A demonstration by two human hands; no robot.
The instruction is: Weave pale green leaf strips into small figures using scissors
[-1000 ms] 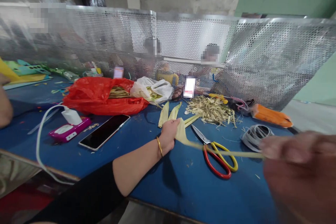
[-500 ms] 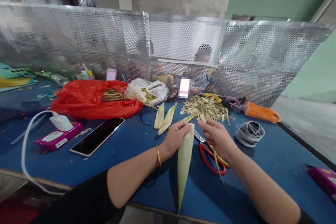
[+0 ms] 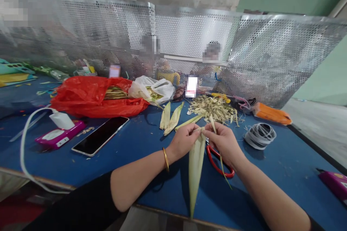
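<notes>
Left hand (image 3: 185,141): fingertips pinching leaf (image 3: 195,173) near top
Right hand (image 3: 224,143): fingertips pinched there too, strip (image 3: 213,124) in grip
Leaf: six o'clock, hanging below both hands
Scissors (image 3: 229,175): five o'clock, partly behind right hand
Shreds (image 3: 214,108): one o'clock, heaped on table (image 3: 159,195)

I classify this site as a craft workshop. Indicators: a shared blue worktable (image 3: 284,166) below both hands; scissors (image 3: 211,162) partly hidden behind the right hand (image 3: 223,139); plant trimmings (image 3: 214,108) heaped beyond it; coiled cord (image 3: 257,140) to its right; farther off, a perforated metal partition (image 3: 276,50) with people (image 3: 213,52) behind.
</notes>
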